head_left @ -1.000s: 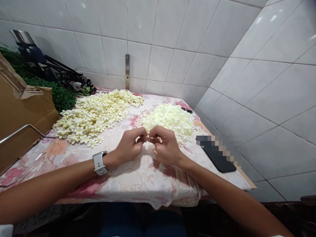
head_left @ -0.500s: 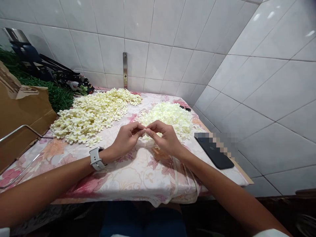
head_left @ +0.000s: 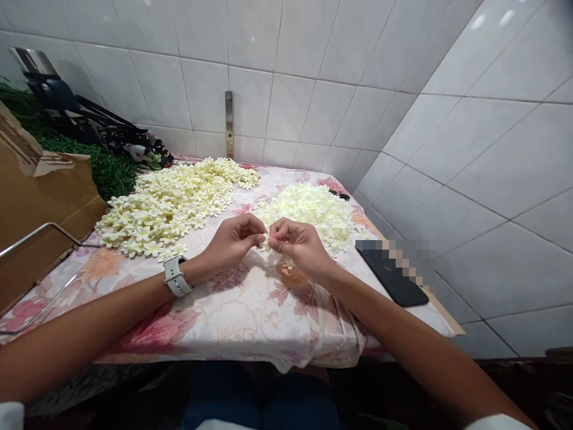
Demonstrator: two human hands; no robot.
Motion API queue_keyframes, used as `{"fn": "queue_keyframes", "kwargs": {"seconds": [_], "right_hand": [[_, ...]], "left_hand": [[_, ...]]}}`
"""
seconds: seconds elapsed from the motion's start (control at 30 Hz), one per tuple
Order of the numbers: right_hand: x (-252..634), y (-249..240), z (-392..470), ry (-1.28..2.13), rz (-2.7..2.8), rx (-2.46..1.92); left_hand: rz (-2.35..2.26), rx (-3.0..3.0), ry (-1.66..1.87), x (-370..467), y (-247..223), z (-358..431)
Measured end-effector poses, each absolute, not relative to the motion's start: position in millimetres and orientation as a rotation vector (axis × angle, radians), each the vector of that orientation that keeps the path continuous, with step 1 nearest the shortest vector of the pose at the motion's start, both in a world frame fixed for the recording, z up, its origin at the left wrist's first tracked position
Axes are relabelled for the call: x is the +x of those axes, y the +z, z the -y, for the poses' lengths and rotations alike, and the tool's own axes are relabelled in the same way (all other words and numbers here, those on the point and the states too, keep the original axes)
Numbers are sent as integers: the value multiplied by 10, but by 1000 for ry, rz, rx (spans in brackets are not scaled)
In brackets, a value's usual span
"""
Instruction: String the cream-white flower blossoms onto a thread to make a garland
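My left hand (head_left: 238,240), with a pale watch (head_left: 176,276) on its wrist, has thumb and index finger closed in a pinch. Just beside it, my right hand (head_left: 298,243) pinches too, its fingers curled. Between the two sets of fingertips is a small pale flower (head_left: 266,242), mostly covered by the fingers. A heap of loose white petal pieces (head_left: 311,209) lies right behind my hands. To the left spreads a larger heap of cream flowers (head_left: 165,203) with yellow centres.
A floral cloth (head_left: 233,322) covers the table. A black phone (head_left: 394,278) lies at the right edge. On the left stand a cardboard box (head_left: 58,203), a bent metal rod (head_left: 45,227), green artificial grass (head_left: 111,173) and a dark bottle (head_left: 49,89). Tiled walls rise behind and right.
My fingertips have moved slightly apart, and a bit of the pale flower shows between them. The fingers of my right hand are more curled. The view has shifted slightly.
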State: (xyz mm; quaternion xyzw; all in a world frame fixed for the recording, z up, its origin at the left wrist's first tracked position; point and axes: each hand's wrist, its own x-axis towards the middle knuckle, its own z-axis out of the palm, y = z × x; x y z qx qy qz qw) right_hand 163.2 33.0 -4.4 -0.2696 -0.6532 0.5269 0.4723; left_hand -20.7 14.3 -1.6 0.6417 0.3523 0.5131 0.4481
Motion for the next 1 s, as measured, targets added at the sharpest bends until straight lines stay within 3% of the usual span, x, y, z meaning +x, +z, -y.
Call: {"fn": "queue_keyframes", "kwargs": {"seconds": [0.27, 0.6, 1.0], "right_hand": [[1604, -74, -320, 1138, 1513, -739], [1621, -68, -352, 1423, 1580, -766], [1683, -48, -307, 888, 1859, -794]], "left_hand": [[-933, 1352, 1307, -149, 10, -54], [-931, 1443, 1227, -209, -27, -87], [-922, 1391, 1222, -142, 9, -34]]}}
